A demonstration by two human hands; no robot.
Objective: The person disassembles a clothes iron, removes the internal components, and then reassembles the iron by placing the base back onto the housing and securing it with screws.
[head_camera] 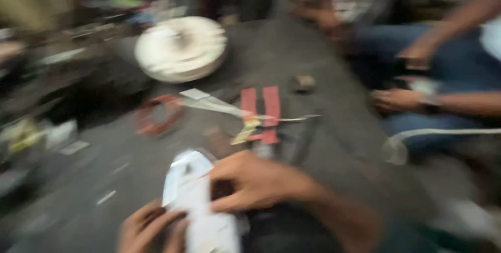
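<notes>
Dark, cluttered floor. Near centre, the left hand and right hand both grasp a white sheet-like piece; steady, even two-handed support would suit it, though blur hides detail.

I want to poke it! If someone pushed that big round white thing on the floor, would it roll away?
Probably not. The round white disc looks to lie flat on the dark floor, so a push would likely slide it rather than roll it. It looks thick and solid, so it may be fairly heavy. The picture is blurry, so this is a guess.
</notes>
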